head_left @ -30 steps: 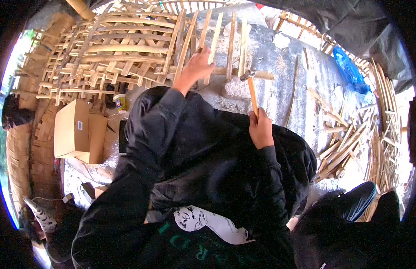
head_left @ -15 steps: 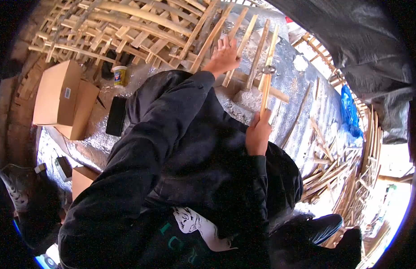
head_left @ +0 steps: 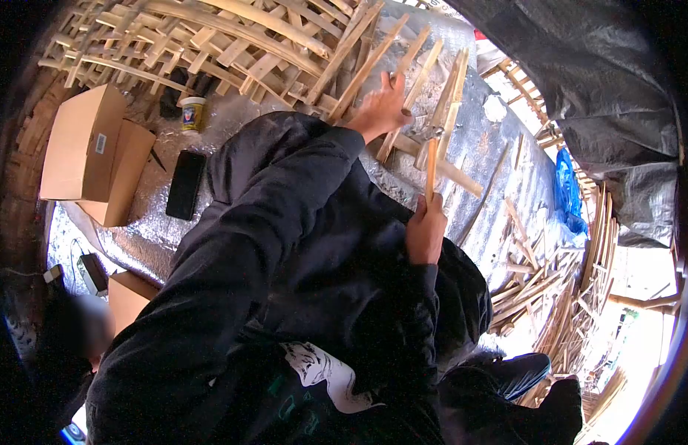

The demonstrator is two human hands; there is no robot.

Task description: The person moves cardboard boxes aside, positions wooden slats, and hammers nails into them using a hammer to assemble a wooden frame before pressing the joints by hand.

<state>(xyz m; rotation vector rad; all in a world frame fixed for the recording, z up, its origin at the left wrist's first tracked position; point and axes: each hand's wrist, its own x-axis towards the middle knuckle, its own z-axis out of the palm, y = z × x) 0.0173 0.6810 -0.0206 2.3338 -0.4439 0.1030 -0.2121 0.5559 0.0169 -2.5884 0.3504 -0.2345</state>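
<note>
My right hand (head_left: 426, 230) is closed around the wooden handle of a hammer (head_left: 431, 167). Its metal head (head_left: 436, 133) is over the ends of the wooden slats, close to a crosspiece (head_left: 459, 178). My left hand (head_left: 381, 111) lies on the slatted wooden frame (head_left: 426, 70), a short way left of the hammer head. Two of its fingers stick out apart, and the rest are partly hidden. Whether a nail is under the hammer head is too small to tell.
A wooden lattice (head_left: 233, 44) fills the upper left. Below it are a yellow tub (head_left: 193, 115), a cardboard box (head_left: 84, 144) and a black phone (head_left: 186, 185). Loose wood strips (head_left: 544, 289) and a blue plastic bag (head_left: 568, 193) lie right. Another person (head_left: 66, 341) is at lower left.
The hammer has swung down and toward me, its head now lower on the slats. My left hand has shifted slightly right and down, its fingers less spread. The view has tilted a little.
</note>
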